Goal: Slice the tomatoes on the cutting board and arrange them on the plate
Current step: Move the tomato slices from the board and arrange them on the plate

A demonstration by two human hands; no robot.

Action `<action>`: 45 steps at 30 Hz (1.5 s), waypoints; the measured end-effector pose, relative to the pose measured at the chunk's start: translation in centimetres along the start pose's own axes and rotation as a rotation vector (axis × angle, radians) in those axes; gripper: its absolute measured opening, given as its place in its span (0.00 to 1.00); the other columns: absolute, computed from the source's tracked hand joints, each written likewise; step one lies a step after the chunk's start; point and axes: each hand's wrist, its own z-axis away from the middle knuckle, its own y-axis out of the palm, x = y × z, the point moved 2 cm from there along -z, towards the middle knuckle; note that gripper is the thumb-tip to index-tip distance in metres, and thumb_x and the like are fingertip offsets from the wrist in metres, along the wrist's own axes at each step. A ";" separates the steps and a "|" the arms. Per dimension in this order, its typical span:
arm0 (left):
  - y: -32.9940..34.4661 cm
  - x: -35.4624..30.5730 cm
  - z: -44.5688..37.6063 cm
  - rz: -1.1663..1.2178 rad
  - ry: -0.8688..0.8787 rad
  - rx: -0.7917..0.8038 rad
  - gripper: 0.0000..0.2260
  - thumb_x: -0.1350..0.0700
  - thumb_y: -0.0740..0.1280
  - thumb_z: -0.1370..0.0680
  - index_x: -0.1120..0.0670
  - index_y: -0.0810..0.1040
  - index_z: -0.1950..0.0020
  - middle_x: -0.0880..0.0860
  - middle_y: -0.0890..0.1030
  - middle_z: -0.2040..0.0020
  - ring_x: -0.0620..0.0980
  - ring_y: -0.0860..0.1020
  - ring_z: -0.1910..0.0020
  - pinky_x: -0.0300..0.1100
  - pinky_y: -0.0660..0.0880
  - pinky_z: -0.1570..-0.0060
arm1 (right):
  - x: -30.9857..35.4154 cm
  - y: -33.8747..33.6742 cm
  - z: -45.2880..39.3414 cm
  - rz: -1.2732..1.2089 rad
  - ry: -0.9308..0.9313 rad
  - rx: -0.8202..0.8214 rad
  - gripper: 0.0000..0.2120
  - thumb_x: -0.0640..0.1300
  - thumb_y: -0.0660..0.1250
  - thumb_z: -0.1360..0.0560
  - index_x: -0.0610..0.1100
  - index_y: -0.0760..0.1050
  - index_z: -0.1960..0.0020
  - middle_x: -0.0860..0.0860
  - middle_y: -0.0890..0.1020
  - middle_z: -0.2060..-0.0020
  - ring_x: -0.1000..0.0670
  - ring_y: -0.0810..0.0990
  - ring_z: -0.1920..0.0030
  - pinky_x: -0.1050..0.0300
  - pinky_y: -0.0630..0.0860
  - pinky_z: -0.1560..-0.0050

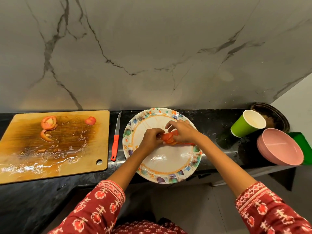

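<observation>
A round floral plate sits on the black counter, overhanging its front edge. Over the plate's middle, my left hand and my right hand both hold a stack of tomato slices from either side, fingers curled round it. To the left lies a wet wooden cutting board with a tomato slice, a small end piece and a curved scrap. A red-handled knife lies between board and plate, blade pointing away from me.
A green paper cup leans at the right, beside stacked pink bowls and a green cloth. A dark round tray stands behind them. A marble wall rises straight behind the narrow counter.
</observation>
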 end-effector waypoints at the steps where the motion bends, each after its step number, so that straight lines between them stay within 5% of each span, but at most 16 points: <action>1: 0.1 0.0 0.0 0.006 -0.002 0.003 0.20 0.59 0.74 0.31 0.62 0.77 0.41 0.59 0.81 0.47 0.52 0.79 0.50 0.35 0.73 0.49 | -0.1 0.1 0.3 0.025 -0.014 0.016 0.22 0.49 0.70 0.29 0.50 0.68 0.38 0.52 0.79 0.42 0.50 0.70 0.38 0.48 0.62 0.35; 29: 0.5 0.0 -0.5 -0.047 -0.070 0.062 0.28 0.57 0.77 0.35 0.60 0.74 0.37 0.58 0.78 0.42 0.52 0.77 0.46 0.37 0.72 0.48 | -1.2 1.2 1.1 -0.035 -0.055 -0.089 0.33 0.57 0.73 0.33 0.50 0.62 0.33 0.50 0.74 0.40 0.48 0.67 0.36 0.47 0.58 0.33; 38: 0.6 0.1 -0.3 -0.057 -0.087 0.055 0.29 0.57 0.77 0.34 0.60 0.73 0.36 0.58 0.77 0.40 0.54 0.76 0.43 0.39 0.73 0.45 | -1.7 1.3 1.3 -0.104 -0.047 -0.114 0.34 0.52 0.74 0.33 0.50 0.61 0.32 0.51 0.75 0.40 0.49 0.69 0.36 0.47 0.60 0.33; 45: -2.5 1.5 1.5 -0.066 -0.080 -0.079 0.21 0.58 0.73 0.30 0.58 0.74 0.38 0.57 0.77 0.41 0.52 0.76 0.46 0.39 0.72 0.47 | 0.3 1.8 1.1 -0.190 -0.072 -0.346 0.19 0.50 0.69 0.28 0.46 0.71 0.39 0.49 0.78 0.45 0.49 0.73 0.42 0.46 0.67 0.36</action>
